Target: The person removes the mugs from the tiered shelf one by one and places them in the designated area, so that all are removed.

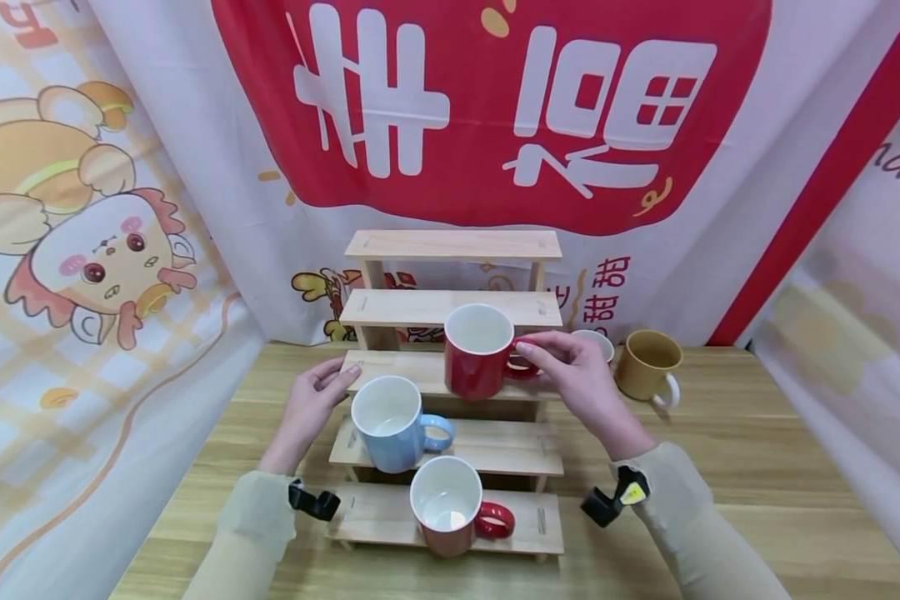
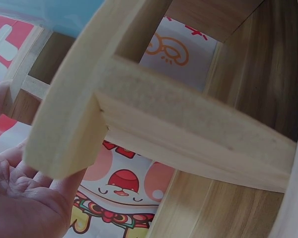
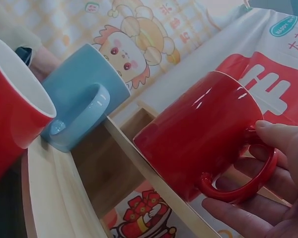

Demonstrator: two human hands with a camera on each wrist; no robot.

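In the head view, my right hand (image 1: 581, 375) pinches the handle of a dark red mug (image 1: 474, 364) at the middle tier of a stepped wooden rack (image 1: 495, 442). The right wrist view shows thumb and fingers around the red handle (image 3: 265, 178), with the mug's base at the board. My left hand (image 1: 317, 408) holds the left end of that same tier, its thumb at the board's corner. A light blue mug (image 1: 390, 437) stands one tier lower, close to the left hand. On the lowest tier stands another red mug (image 1: 450, 517), white inside.
Right of the rack, a brown mug (image 1: 648, 367) with a white handle stands on the wooden table (image 1: 757, 467). A white-rimmed cup (image 1: 594, 340) is partly hidden behind my right hand. Printed cloth (image 1: 495, 200) hangs behind the rack and along both sides.
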